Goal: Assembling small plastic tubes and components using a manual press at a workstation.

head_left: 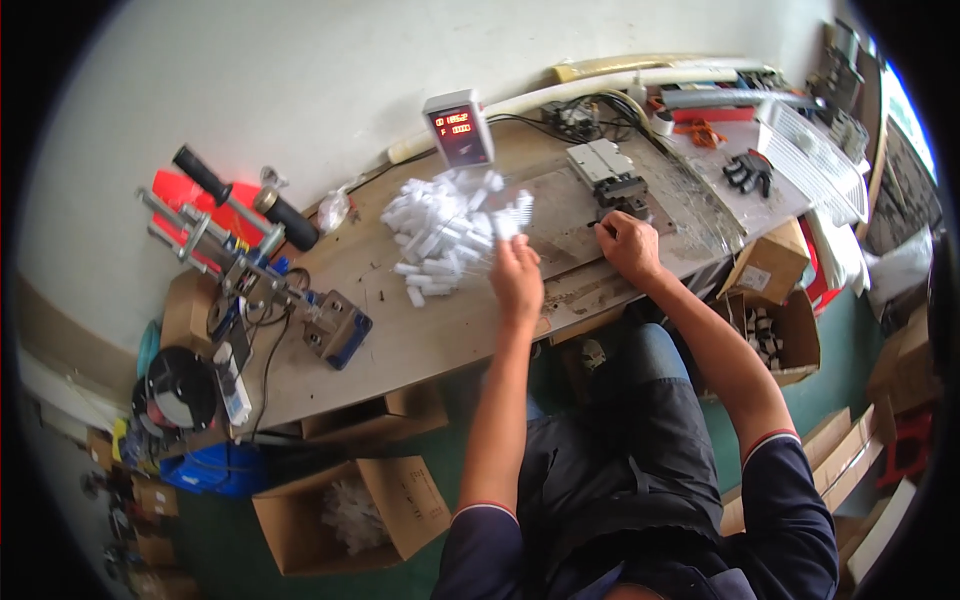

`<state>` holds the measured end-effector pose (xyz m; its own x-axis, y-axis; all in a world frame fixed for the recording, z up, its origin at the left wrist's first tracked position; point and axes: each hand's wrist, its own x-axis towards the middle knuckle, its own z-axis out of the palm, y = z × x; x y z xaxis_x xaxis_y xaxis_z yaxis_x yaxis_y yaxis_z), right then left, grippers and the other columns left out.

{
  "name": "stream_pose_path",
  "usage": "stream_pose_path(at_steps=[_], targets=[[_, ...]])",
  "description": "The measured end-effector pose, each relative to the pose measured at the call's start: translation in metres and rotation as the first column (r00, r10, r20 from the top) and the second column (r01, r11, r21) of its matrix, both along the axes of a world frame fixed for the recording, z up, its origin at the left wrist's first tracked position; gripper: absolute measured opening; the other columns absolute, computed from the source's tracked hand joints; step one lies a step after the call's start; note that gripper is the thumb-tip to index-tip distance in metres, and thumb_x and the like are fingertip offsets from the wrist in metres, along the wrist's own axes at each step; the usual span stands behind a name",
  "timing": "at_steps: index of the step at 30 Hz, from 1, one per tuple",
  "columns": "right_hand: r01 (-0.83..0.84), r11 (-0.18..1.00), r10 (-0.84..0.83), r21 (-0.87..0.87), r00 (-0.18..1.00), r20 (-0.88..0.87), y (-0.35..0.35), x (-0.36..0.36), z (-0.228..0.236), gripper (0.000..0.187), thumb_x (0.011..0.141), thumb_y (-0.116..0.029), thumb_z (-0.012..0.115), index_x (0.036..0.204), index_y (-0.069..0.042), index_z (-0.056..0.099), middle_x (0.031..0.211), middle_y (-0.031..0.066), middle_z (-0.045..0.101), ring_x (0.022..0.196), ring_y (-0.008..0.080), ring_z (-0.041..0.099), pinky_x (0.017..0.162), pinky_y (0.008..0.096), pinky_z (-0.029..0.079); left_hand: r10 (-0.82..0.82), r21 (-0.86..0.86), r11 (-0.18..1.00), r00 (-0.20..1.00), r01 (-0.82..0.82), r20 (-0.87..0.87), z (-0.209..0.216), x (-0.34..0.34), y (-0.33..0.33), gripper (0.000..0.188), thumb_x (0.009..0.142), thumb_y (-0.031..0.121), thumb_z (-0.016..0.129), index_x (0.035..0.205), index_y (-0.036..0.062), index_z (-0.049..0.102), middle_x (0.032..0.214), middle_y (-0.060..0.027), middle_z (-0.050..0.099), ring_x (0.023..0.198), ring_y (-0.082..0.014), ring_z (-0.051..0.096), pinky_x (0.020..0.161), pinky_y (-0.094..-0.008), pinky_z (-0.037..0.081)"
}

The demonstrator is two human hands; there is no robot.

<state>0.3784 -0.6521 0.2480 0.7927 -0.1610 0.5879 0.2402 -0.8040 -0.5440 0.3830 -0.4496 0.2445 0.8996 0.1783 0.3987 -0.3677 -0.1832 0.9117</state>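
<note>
My left hand [517,280] is closed at the right edge of a heap of small white plastic pieces [435,228]. A white plastic piece [512,216] with fine ridges sticks up from its fingertips, slightly blurred. My right hand [630,248] is curled into a fist just in front of a small metal fixture [612,178] with a pale flat top and dark blocks. A short dark tip pokes out by its fingers; what they grip is hidden. Behind the heap stands a white counter box [460,130] with a lit red display.
A lever hand press [335,325] stands on the table's left, near a red bin [185,215]. Cables, a dark glove [750,173] and a white basket [815,160] lie at the right. Below are an open carton [285,520] of white pieces and another carton [795,335] of parts.
</note>
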Motion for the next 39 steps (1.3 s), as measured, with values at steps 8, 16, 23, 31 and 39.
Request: stream_pose_path(at_steps=[8,16,23,31,39], targets=[[-0.374,0.926,0.375,-0.054,0.927,0.008,0.114,0.053,0.0,0.02,0.082,-0.028,0.07,0.094,-0.012,0.072,0.093,0.0132,0.071,0.082,0.0389,0.069,0.069,0.0487,0.055,0.192,0.06,0.967,0.864,-0.247,0.464,-0.007,-0.015,0.011,0.014,0.106,0.013,0.052,0.106,0.0,0.057,0.074,-0.0113,0.063,0.065,-0.0299,0.066,0.059,-0.0418,0.05],[-0.394,0.872,0.323,-0.291,0.909,-0.264,0.163,0.12,-0.002,0.014,0.085,-0.02,0.072,0.088,-0.006,0.074,0.091,0.0145,0.074,0.087,0.0351,0.072,0.079,0.0441,0.056,0.298,-0.031,0.943,0.799,-0.332,0.522,-0.003,-0.007,0.006,0.012,0.106,0.011,0.053,0.106,0.0,0.058,0.075,-0.0109,0.062,0.064,-0.0289,0.063,0.06,-0.0411,0.05],[-0.392,0.888,0.289,-0.241,0.883,-0.371,0.164,0.146,-0.006,0.014,0.079,-0.018,0.07,0.086,-0.009,0.076,0.086,0.0163,0.075,0.085,0.0341,0.073,0.079,0.0428,0.058,0.318,-0.083,0.946,0.845,-0.314,0.429,0.001,-0.006,0.003,0.015,0.107,0.011,0.051,0.105,-0.0011,0.059,0.078,-0.0117,0.063,0.065,-0.0292,0.064,0.061,-0.0406,0.05],[-0.242,0.969,0.246,0.049,0.96,-0.131,0.148,0.103,0.026,0.02,0.075,-0.026,0.069,0.083,-0.009,0.077,0.081,0.0169,0.074,0.081,0.0349,0.073,0.076,0.0439,0.057,0.359,-0.059,0.928,0.84,-0.368,0.406,-0.012,-0.007,0.013,0.016,0.106,0.011,0.052,0.103,-0.0023,0.059,0.076,-0.0128,0.064,0.067,-0.0305,0.064,0.062,-0.0408,0.05],[-0.034,0.973,0.12,0.227,0.917,-0.38,0.021,0.017,0.02,0.02,0.074,-0.022,0.07,0.08,-0.003,0.074,0.07,0.017,0.071,0.07,0.0302,0.072,0.071,0.0404,0.056,0.373,-0.02,0.921,0.868,-0.388,0.329,-0.014,0.005,0.0,0.021,0.109,0.019,0.048,0.112,0.0002,0.056,0.077,-0.0056,0.064,0.06,-0.016,0.058,0.057,-0.0336,0.048]])
